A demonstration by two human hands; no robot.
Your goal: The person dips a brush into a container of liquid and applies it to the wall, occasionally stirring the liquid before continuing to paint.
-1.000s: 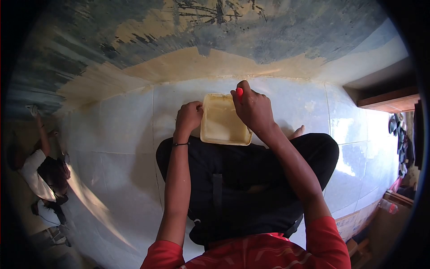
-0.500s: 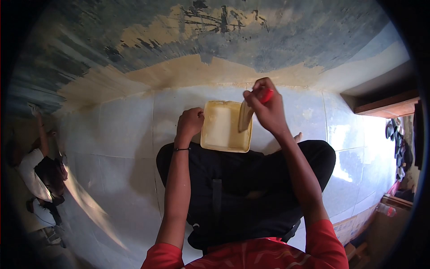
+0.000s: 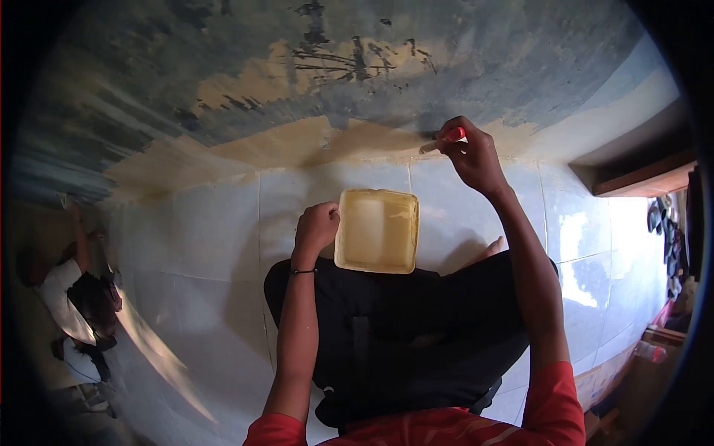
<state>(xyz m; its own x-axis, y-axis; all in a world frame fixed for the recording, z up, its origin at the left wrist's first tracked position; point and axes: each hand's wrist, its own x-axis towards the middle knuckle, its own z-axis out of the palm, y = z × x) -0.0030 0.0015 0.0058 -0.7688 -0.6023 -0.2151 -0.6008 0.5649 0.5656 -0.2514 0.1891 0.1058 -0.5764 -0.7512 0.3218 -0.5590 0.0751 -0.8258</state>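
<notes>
My left hand (image 3: pixel 317 227) is closed on the left rim of a square, pale yellow container (image 3: pixel 377 267), which has whitish liquid inside and yellowish smears on its walls. My right hand (image 3: pixel 474 157) grips a paintbrush with a red handle (image 3: pixel 455 134). Its bristle end (image 3: pixel 429 148) is at the lower part of the wall, near the line where wall and floor meet; whether it touches cannot be seen clearly. The wall (image 3: pixel 245 63) has patchy grey-blue paint, beige areas and dark streaks.
Light tiles (image 3: pixel 201 230) cover the floor around my crossed legs (image 3: pixel 416 327). Another person (image 3: pixel 71 297) is at the wall on the far left, one arm raised. A wooden ledge (image 3: pixel 647 172) juts out at right. Below it lie a plastic bottle (image 3: pixel 651 351) and boxes.
My right hand has lifted the paintbrush out of the container and moved it up and right to the base of the wall. The left hand stays on the rim; the view has tilted slightly.
</notes>
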